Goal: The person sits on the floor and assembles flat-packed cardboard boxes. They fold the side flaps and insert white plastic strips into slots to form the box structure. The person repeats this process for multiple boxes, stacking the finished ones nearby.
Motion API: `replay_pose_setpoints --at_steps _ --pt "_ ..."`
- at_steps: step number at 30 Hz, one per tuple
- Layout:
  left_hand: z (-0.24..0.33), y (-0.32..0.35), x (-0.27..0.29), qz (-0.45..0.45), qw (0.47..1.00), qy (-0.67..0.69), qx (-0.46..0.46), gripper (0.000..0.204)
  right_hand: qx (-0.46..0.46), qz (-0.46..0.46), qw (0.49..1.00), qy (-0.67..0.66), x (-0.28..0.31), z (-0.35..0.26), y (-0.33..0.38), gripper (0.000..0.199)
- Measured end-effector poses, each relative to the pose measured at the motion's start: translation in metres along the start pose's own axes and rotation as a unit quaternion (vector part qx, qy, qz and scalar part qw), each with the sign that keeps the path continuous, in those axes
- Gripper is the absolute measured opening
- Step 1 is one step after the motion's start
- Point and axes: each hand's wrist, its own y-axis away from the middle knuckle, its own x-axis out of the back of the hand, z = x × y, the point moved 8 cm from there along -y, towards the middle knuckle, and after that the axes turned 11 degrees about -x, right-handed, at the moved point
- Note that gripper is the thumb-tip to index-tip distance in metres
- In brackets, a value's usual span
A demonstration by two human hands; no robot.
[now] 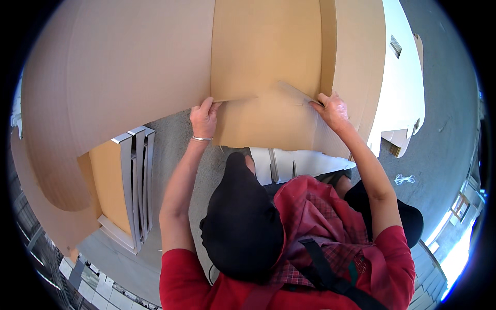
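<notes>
In front of me lies a large brown cardboard sheet (268,46) with fold lines and a raised wall along its right side. My left hand (204,121), with a band on its wrist, pinches a narrow cardboard flap (235,99) near the sheet's left fold. Opposite it, my right hand (333,110) grips a second thin cardboard flap (297,92) that slants up toward the middle. Both flaps are seen nearly edge-on, and the far ends of the two stay apart. My fingertips are partly hidden behind the board.
A wide cardboard panel (129,57) spreads to the left, above a stack of folded cardboard pieces (137,186). White-faced cardboard (405,67) with a slot lies at the right. White pieces (299,163) sit by my legs. A small white cord bundle (404,179) rests on the grey floor (439,129).
</notes>
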Motion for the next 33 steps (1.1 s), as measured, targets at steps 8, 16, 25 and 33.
replay_pose_setpoints --at_steps 8,16,25,33 --pt "-0.004 0.003 -0.009 -0.009 0.987 0.109 0.115 0.016 0.021 0.047 0.997 -0.049 0.014 -0.001 0.001 0.026" --pt "-0.012 -0.060 0.005 -0.117 0.966 0.104 0.205 0.021 0.140 0.179 0.973 -0.035 0.116 -0.035 -0.015 0.030" --pt "-0.043 -0.058 0.000 -0.190 0.929 0.136 0.288 0.029 0.320 0.085 0.941 0.071 0.141 -0.059 -0.004 0.081" --pt "-0.008 -0.057 -0.023 -0.312 0.920 0.098 0.218 0.036 0.228 0.145 0.960 0.068 0.141 -0.054 0.004 0.073"
